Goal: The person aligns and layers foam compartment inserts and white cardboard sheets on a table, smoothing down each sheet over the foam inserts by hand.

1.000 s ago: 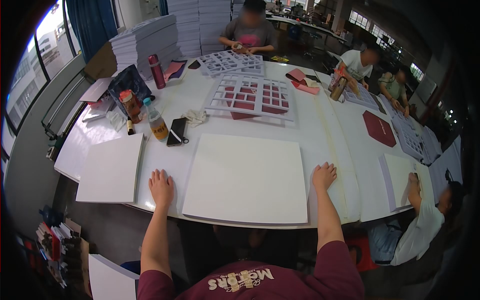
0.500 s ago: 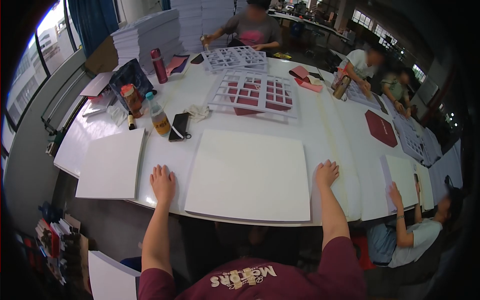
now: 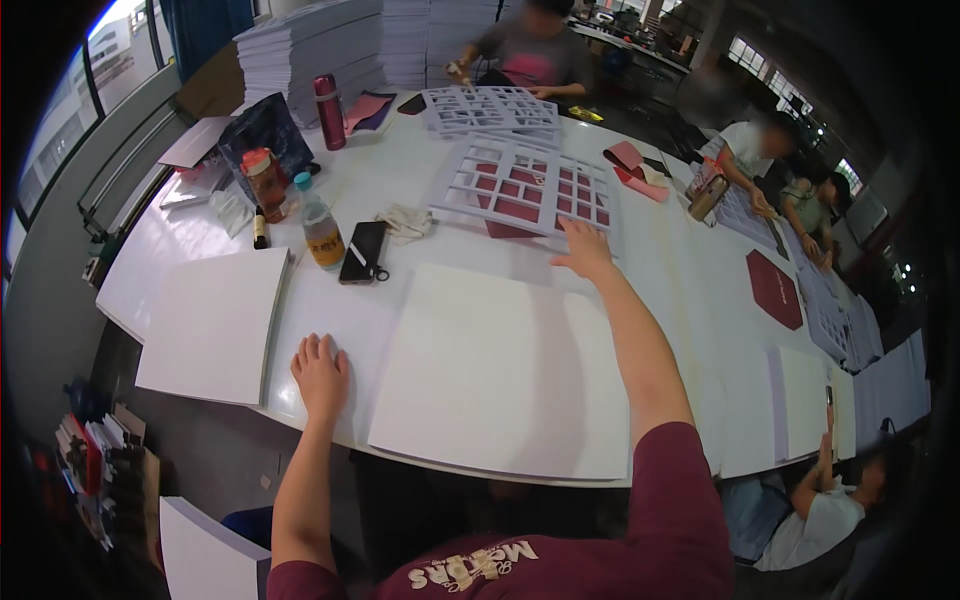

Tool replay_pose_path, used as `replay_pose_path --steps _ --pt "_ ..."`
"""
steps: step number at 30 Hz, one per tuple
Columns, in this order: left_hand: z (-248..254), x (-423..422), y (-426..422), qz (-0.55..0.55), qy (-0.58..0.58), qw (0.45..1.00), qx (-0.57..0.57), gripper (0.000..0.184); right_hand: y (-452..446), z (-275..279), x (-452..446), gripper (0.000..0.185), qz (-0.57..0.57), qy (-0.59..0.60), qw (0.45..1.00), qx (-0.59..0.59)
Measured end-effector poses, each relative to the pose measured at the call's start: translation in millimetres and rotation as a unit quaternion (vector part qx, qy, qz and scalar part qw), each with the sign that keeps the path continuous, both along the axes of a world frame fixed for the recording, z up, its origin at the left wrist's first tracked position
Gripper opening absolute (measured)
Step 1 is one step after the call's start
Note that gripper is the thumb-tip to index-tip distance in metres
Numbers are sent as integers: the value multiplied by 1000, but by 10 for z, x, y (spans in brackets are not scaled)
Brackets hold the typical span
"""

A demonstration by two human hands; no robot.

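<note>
A large white board [image 3: 490, 375] lies flat on the white table in front of me. My left hand [image 3: 321, 375] rests palm down on the tabletop to the left of this board, fingers spread and holding nothing. Beyond the board's far edge, my right hand [image 3: 584, 247] reaches out with its fingers apart. Its fingertips are at the near right edge of a white grid frame [image 3: 525, 190]; I cannot tell whether they touch it. Dark red pieces [image 3: 512, 222] show under and through the openings of that frame.
Left of centre stand a drink bottle [image 3: 321, 225], a phone [image 3: 363, 252] and a crumpled cloth [image 3: 407, 222]. Another white board [image 3: 212, 325] lies at the left table edge. A red flask [image 3: 328, 112] stands farther back. Co-workers sit at the far side and along the right.
My right hand has moved from the table beside the board's right edge forward and left to the grid frame. The left hand stays on the table. The view has shifted slightly.
</note>
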State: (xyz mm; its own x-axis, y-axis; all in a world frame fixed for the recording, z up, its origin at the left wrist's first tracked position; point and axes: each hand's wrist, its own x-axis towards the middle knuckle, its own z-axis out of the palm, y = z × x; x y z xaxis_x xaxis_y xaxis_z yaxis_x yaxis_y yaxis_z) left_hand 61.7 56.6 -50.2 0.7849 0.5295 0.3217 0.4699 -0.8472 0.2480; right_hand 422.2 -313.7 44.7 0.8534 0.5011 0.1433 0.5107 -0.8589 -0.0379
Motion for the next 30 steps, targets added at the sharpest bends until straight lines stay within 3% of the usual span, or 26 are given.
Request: replay_pose_path --steps 2,5,6,10,16,21,30 --pt "28 15 5 2 1 1000 0 42 275 -55 207 101 22 -43 997 -53" --pt "55 19 -14 4 4 1000 -3 42 601 -25 421 108 -36 -23 996 -83" --pt "69 25 -20 4 5 1000 -4 42 671 -32 517 119 -54 -10 993 -105" --pt "90 39 -23 3 2 1000 -5 42 845 92 795 132 -118 120 970 -177" --pt "80 45 -26 6 2 1000 4 42 849 111 938 124 -89 151 958 -225" --pt "48 53 -15 8 7 1000 -9 43 836 59 847 106 -95 137 956 -243" --pt "47 18 -33 2 -10 1000 12 41 547 418 120 103 -61 72 985 -146"
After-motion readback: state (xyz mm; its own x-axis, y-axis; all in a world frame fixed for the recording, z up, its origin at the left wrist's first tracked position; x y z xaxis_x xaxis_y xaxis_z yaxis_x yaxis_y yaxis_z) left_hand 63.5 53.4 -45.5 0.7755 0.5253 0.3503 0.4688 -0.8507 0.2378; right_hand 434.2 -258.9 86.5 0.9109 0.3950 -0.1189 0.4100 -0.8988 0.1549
